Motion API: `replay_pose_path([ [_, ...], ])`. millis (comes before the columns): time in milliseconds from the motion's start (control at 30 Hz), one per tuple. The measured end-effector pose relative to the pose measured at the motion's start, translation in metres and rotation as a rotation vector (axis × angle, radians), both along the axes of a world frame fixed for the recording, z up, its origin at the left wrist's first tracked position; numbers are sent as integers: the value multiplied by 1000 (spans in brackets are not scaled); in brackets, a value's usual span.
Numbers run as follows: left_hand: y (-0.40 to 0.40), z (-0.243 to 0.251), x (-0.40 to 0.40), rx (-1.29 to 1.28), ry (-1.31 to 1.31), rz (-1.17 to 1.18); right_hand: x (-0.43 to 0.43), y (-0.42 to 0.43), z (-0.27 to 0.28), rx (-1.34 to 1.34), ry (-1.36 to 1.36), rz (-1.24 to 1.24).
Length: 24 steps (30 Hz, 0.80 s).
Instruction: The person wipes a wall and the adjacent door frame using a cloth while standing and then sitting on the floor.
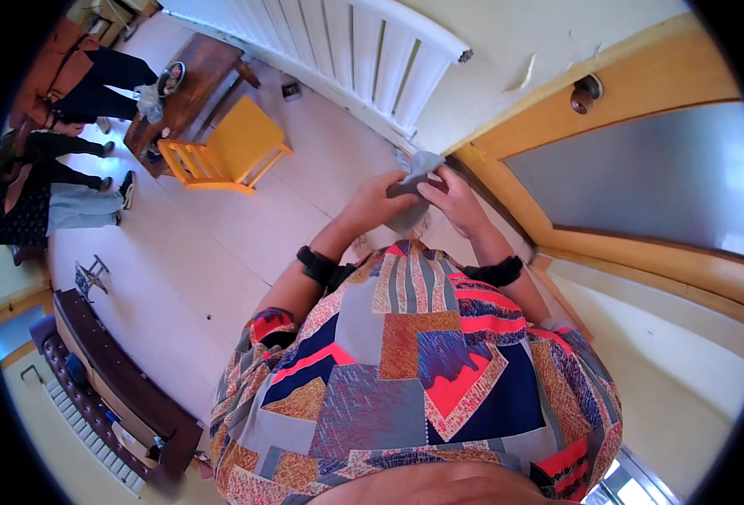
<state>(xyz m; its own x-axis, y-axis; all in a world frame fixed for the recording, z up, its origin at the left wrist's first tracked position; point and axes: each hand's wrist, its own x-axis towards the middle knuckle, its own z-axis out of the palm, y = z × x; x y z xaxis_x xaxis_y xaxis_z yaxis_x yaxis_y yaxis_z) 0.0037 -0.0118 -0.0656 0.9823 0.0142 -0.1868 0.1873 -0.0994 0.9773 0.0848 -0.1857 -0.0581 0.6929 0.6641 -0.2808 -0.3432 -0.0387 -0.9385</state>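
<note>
A limp piece of grey cloth (425,165) is held out in front of my body, above the tiled floor. My left hand (372,201) grips its left side, thumb laid across the fabric. On the other side, the thumb and fingers of my right hand (457,199) pinch it. Part of the cloth hangs below my fingers. Its exact kind cannot be told, since the hands cover much of it. Both wrists wear black bands.
A white radiator (372,60) runs along the wall ahead, beside a wooden door (492,142) with a frosted pane. Left of me stand a yellow chair (239,139), a wooden table (211,60), a folding stool (92,276) and a tufted sofa (88,385). People sit at far left.
</note>
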Motion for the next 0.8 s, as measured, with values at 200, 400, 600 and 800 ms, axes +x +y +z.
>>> replay_pose_path([
  [200,0,-7,-2,-30,68,-91,-2,-11,-13,-127,166,-89],
  [400,-1,-28,-6,-424,201,-81,1,-25,-23,-209,301,-52],
  [600,-6,-37,-11,-605,202,-40,3,-33,-34,-203,258,13],
  [800,-3,-43,-14,-720,307,-106,8,-44,-50,-287,92,39],
])
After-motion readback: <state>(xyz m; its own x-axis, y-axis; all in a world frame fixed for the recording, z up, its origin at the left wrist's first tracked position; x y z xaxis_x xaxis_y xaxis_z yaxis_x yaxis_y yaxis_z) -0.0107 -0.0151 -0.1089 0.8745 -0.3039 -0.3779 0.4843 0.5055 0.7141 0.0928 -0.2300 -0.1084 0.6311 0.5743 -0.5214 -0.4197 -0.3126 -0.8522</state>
